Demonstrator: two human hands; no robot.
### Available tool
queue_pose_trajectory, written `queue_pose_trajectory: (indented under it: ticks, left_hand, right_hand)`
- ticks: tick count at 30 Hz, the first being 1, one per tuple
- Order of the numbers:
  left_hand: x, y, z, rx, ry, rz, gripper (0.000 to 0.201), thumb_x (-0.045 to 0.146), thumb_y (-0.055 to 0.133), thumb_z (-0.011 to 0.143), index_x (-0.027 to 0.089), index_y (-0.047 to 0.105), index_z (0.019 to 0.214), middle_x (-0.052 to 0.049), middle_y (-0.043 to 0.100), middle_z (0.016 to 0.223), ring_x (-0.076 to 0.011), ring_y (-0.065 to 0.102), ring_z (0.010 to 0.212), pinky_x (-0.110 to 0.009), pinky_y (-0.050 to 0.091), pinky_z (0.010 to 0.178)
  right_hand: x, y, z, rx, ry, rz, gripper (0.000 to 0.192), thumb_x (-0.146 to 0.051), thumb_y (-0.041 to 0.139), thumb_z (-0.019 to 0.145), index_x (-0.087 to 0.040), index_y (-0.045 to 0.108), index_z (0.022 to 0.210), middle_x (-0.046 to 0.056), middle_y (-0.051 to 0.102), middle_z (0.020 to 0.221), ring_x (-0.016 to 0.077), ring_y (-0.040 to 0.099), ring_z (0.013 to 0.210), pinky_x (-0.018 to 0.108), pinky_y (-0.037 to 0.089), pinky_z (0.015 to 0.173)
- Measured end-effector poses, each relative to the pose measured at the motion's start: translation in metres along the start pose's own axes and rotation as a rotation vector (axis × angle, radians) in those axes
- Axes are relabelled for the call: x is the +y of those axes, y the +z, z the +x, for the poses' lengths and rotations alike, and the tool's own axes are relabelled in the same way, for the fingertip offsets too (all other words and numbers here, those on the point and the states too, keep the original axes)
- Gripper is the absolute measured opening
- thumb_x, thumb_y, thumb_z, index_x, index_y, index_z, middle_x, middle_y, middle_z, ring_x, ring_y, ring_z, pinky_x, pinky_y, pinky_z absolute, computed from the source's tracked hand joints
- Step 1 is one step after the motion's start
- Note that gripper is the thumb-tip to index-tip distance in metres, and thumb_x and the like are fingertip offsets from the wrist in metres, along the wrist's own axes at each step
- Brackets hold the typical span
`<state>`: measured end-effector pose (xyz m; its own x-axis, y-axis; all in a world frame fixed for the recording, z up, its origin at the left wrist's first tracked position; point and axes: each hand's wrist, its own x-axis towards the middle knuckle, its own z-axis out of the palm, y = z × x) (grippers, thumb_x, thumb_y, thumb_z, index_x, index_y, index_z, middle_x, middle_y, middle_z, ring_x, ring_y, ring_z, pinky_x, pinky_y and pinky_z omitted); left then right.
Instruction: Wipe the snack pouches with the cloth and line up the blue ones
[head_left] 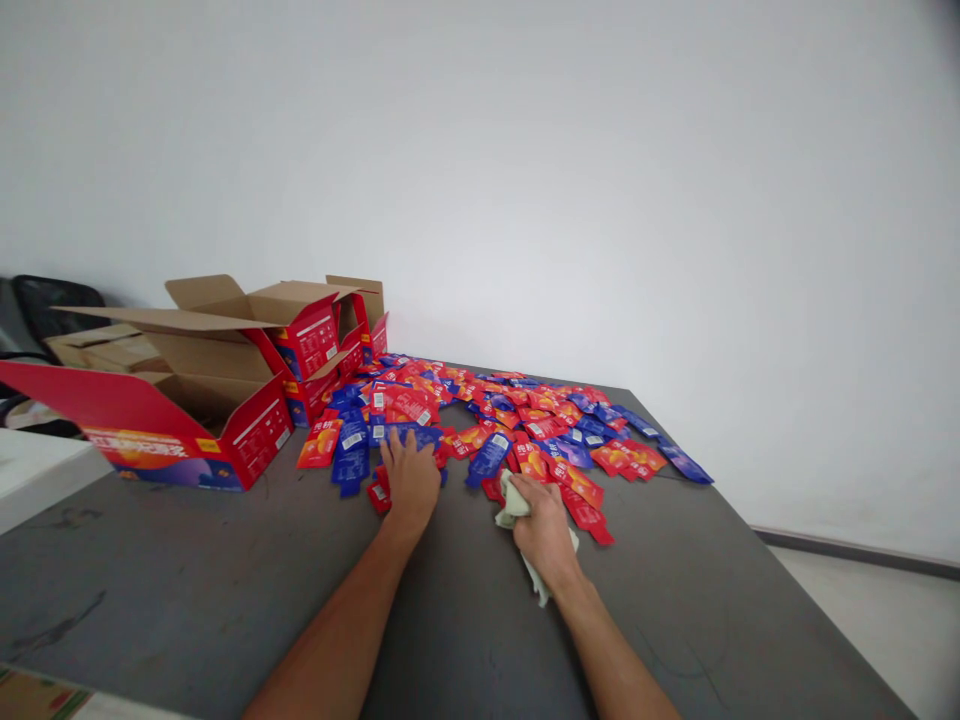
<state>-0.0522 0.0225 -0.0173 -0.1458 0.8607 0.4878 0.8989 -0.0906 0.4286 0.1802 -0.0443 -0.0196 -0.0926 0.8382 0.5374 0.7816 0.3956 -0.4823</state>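
Several red and blue snack packets (pixel 525 415) lie spread in a heap across the far part of a dark grey table (pixel 187 590). My left hand (pixel 409 478) rests flat, fingers spread, on the packets at the near edge of the heap. My right hand (pixel 541 522) is closed on a pale green cloth (pixel 513 505) pressed to the table right beside the nearest red packets. Part of the cloth trails out under my wrist.
Three open red cardboard boxes stand at the left: a large one (pixel 180 425), a middle one (pixel 311 350) and a small one (pixel 367 325) at the back. A white wall rises behind. The table's right edge (pixel 765 560) drops to a pale floor.
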Motion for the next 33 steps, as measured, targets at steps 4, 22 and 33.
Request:
queue_pose_trajectory:
  ticks: [4,22,33]
  left_hand:
    - [0.029,0.018,-0.008,-0.089,0.153,-0.202,0.032,0.022,0.048,0.089,0.02,0.073,0.109,-0.013,0.057,0.139,-0.0329,0.028,0.145,-0.053,0.014,0.119]
    - [0.058,0.039,-0.031,-0.366,0.09,-0.51,0.024,0.023,0.07,0.071,0.021,0.062,0.094,-0.014,0.064,0.105,-0.037,0.05,0.117,-0.047,0.031,0.105]
    - [0.052,0.017,-0.015,-0.295,-0.138,-0.971,0.012,0.012,0.059,0.076,0.018,0.069,0.079,-0.006,0.065,0.086,-0.0228,0.058,0.089,-0.033,0.043,0.089]
  right_hand:
    - [0.005,0.004,-0.001,0.005,0.044,-0.02,0.066,0.004,0.049,0.063,-0.02,0.069,0.121,0.009,0.068,0.124,0.0279,0.061,0.111,0.047,0.044,0.097]
    - [0.008,0.005,-0.001,0.049,0.055,-0.017,0.064,0.005,0.05,0.062,-0.02,0.07,0.117,0.008,0.07,0.119,0.0276,0.06,0.106,0.043,0.047,0.093]
    - [-0.002,-0.006,0.002,0.098,0.005,0.096,0.069,0.004,0.047,0.065,-0.021,0.065,0.126,0.008,0.067,0.127,0.027,0.058,0.116,0.049,0.044,0.099]
